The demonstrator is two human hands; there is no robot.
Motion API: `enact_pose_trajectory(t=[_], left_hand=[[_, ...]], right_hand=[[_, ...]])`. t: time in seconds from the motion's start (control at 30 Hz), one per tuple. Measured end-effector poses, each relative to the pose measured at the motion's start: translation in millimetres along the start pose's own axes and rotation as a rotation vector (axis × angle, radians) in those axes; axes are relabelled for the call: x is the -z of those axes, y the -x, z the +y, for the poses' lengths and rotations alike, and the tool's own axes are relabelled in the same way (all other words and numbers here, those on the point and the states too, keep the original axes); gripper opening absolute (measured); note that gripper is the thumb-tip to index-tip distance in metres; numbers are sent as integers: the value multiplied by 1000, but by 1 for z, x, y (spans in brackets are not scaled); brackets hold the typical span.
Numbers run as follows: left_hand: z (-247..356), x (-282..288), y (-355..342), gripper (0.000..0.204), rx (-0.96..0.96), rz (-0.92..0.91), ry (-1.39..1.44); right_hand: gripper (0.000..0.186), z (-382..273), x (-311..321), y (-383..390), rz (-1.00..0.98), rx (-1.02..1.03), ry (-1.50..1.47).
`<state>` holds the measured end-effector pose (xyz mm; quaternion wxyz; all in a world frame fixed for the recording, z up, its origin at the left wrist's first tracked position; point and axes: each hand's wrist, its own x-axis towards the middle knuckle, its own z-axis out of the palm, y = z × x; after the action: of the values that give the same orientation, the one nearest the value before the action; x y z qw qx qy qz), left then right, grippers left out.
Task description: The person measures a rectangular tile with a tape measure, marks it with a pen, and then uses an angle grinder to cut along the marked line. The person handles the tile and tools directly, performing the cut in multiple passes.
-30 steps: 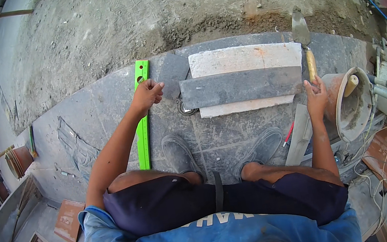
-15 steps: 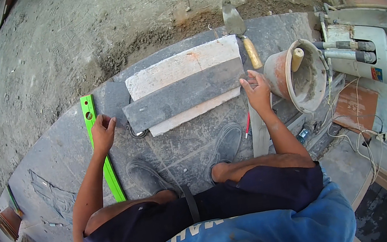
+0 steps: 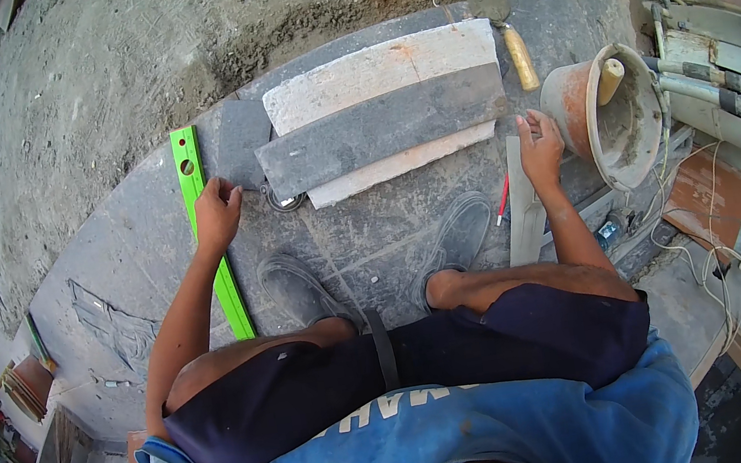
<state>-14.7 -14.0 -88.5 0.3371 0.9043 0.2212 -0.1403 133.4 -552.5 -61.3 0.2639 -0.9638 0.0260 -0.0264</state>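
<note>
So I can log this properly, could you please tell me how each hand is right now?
Left hand: loosely curled, nothing visible held; whether closed cannot be told.
Right hand: open, nothing visible held, near the bucket.

Head view, wide fisheye, facing steeply down over the dark grey strip (image 3: 384,131).
Camera on wearer's head, above blue shirt (image 3: 403,452), near side of strip; strip close, view centre just wearer's side of it; rough ground (image 3: 164,71) beyond strip also in.
</note>
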Motion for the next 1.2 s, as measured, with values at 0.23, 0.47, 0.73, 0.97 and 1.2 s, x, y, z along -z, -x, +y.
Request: enact_pose_trajectory(t=[0.23, 0.47, 0.73, 0.97, 1.2], left_hand=[[42, -26, 33, 81, -473, -159, -329], [51, -21, 34, 66, -348, -249, -556], [30, 34, 70, 70, 376, -1128, 765], [155, 21, 65, 75, -53, -953, 808], [207, 1, 36, 58, -72, -666, 894]], right_hand=[[29, 20, 7, 41, -7, 94, 112], [29, 1, 14, 27, 195, 230, 212], [23, -77, 16, 80, -407, 393, -384], [96, -178, -2, 66, -1203, 297, -854], [72, -209, -4, 35, -968, 155, -880]])
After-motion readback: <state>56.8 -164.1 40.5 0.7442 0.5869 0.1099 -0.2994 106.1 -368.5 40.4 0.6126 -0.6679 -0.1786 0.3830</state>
